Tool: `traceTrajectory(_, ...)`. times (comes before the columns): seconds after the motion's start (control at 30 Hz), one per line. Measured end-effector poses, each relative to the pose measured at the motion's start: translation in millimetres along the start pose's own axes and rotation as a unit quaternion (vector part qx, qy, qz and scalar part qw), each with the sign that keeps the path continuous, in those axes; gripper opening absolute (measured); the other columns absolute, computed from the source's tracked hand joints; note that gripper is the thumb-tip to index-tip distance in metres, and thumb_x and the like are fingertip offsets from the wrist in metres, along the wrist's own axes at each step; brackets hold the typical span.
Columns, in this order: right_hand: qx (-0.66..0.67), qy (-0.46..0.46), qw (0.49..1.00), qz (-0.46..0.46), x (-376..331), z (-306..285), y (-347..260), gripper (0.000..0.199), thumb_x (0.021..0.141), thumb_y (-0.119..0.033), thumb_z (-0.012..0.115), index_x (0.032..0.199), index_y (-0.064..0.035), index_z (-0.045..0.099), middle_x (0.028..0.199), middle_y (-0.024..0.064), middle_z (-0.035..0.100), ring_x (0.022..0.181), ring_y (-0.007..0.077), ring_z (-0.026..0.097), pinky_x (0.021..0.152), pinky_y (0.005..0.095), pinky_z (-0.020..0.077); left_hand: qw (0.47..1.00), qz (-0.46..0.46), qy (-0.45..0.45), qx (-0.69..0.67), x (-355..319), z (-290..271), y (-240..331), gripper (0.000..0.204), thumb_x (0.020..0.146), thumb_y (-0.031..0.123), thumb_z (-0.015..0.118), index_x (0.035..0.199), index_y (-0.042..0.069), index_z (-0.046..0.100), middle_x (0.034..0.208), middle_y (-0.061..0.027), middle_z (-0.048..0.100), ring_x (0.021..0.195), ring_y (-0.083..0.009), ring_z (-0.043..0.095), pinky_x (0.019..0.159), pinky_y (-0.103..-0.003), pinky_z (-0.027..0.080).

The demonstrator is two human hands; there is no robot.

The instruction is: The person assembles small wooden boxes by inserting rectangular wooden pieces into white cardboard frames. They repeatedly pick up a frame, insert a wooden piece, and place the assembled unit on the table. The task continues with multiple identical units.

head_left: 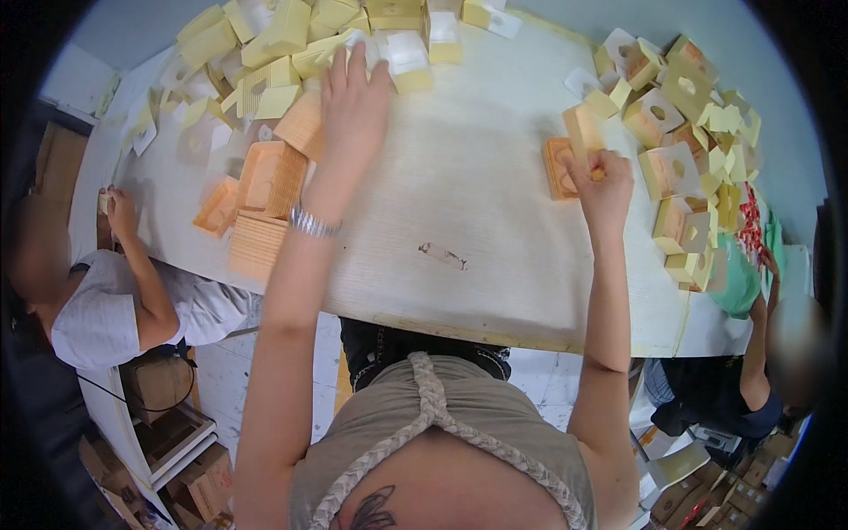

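Note:
My left hand [355, 102] is stretched out at the back left, fingers extended over the near edge of a pile of pale yellow boxes [283, 34]. Whether its fingertips touch a box, I cannot tell. Beneath and beside its wrist lie stacks of ribbed orange trays [262, 177]. Over on the right, my right hand [605, 190] is closed on a thin orange tray [583, 131], slightly blurred and raised on its edge. Another orange tray [556, 168] lies flat on the table just left of those fingers.
Opened yellow boxes with white insides [676, 168] are heaped along the right of the white table [442, 185]. A worn strip mark [442, 256] shows near its front. A person in a light shirt [115, 309] sits at the left; another [724, 389] works at the right beside green bags [738, 278].

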State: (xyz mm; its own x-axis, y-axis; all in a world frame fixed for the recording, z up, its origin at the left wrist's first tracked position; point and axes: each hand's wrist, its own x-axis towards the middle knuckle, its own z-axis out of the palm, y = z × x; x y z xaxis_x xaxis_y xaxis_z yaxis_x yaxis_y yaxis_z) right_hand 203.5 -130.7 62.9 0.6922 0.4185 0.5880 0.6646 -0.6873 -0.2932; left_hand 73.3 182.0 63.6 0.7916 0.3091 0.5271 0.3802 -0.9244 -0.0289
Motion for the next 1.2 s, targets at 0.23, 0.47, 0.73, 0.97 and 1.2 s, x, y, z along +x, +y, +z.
traceTrajectory(0.23,0.425,-0.353,0.744,0.376,-54,-1,-22,0.037,0.089,-0.027,0.071,0.118,-0.0050,0.061,0.103,0.0069,0.064,0.090,0.0162,0.061,0.075,0.0274,0.0491,0.940,0.112,-0.170,0.275,51,6,-33,0.029,0.083,0.020,0.065,0.111,0.012,0.068,0.139,-0.0085,0.050,0.143,-0.0308,0.030,0.115,-0.059,0.022)
traceTrajectory(0.47,-0.007,-0.191,0.971,-0.142,-102,1,-36,0.065,0.082,-0.036,0.072,0.140,-0.0160,0.050,0.132,0.0166,0.051,0.113,0.0336,0.050,0.096,0.0498,0.0398,0.977,0.182,-0.112,0.022,-96,-27,51,0.018,0.073,0.020,0.070,0.088,0.010,0.070,0.119,-0.0077,0.058,0.126,-0.0281,0.048,0.112,-0.061,0.025)
traceTrajectory(0.73,0.087,-0.127,0.969,-0.193,-63,-71,-64,0.060,0.069,-0.016,0.075,0.128,-0.0157,0.062,0.134,0.0114,0.052,0.112,0.0278,0.050,0.089,0.0425,0.0413,0.951,0.048,0.077,-0.295,-156,-49,57,0.073,0.059,0.026,0.090,0.118,0.004,0.053,0.120,-0.0113,0.056,0.125,-0.0314,0.048,0.109,-0.052,0.035)
traceTrajectory(0.97,-0.018,-0.211,0.905,-0.369,-39,-31,-120,0.032,0.074,-0.014,0.066,0.105,-0.0105,0.068,0.128,0.0098,0.055,0.111,0.0250,0.051,0.087,0.0326,0.0454,0.831,-0.129,-0.201,-0.503,-142,-21,38,0.101,0.061,0.011,0.089,0.143,0.001,0.029,0.123,-0.0172,0.057,0.114,-0.0320,0.057,0.096,-0.038,0.047)
traceTrajectory(1.2,0.032,-0.265,0.903,-0.338,-26,-5,-114,0.033,0.074,-0.010,0.066,0.107,-0.0056,0.069,0.124,0.0150,0.056,0.116,0.0295,0.052,0.092,0.0370,0.0498,0.850,-0.106,-0.206,-0.473,-142,-17,34,0.093,0.064,0.017,0.089,0.140,0.004,0.038,0.119,-0.0159,0.061,0.104,-0.0280,0.064,0.087,-0.036,0.053)
